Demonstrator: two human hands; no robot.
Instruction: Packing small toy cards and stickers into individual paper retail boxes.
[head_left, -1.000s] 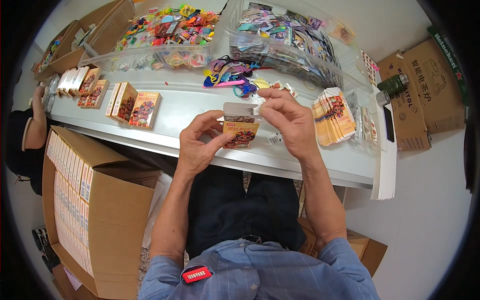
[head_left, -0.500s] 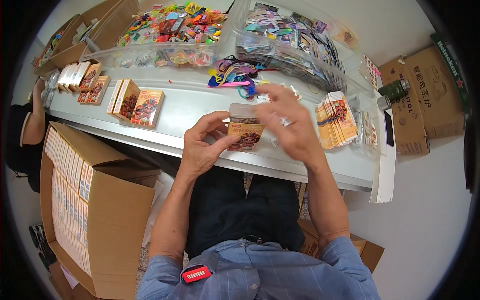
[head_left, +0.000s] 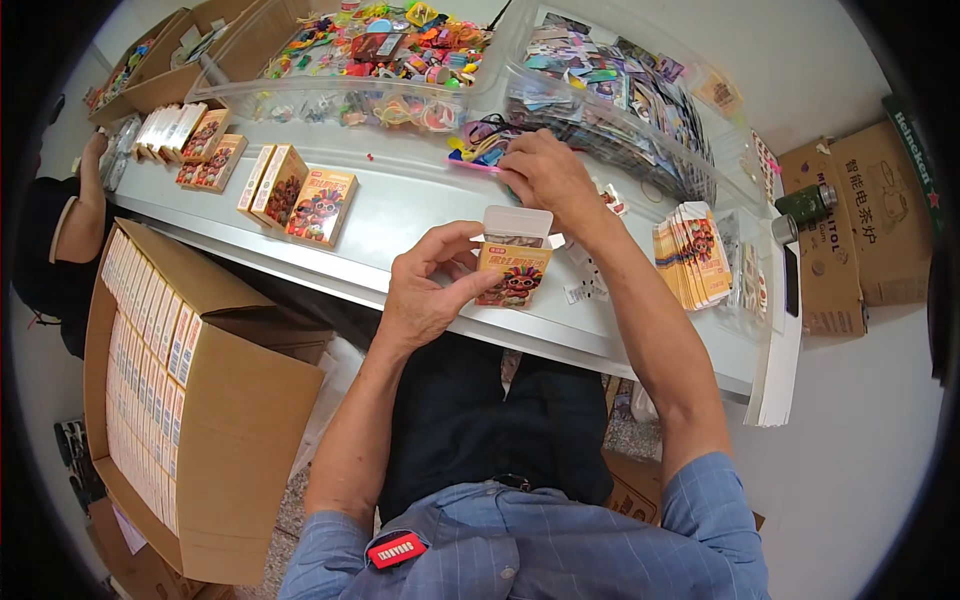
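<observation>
- The left hand [head_left: 430, 290] grips an open-topped yellow box [head_left: 514, 276], thumb in front, near the white table's [head_left: 405, 215] front edge.
- The right hand [head_left: 550, 178] is at the colourful trinkets [head_left: 480, 148]; whether its fingers hold anything cannot be told.
- Behind stands a clear bin [head_left: 516, 52] of cards.

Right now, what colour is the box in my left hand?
The box is yellowish orange, with a cartoon print; see head view.

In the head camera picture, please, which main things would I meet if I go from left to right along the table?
Row of small boxes → group of orange boxes → left hand → open orange box that it holds → fanned stack of orange cartons → flat black object.
</observation>
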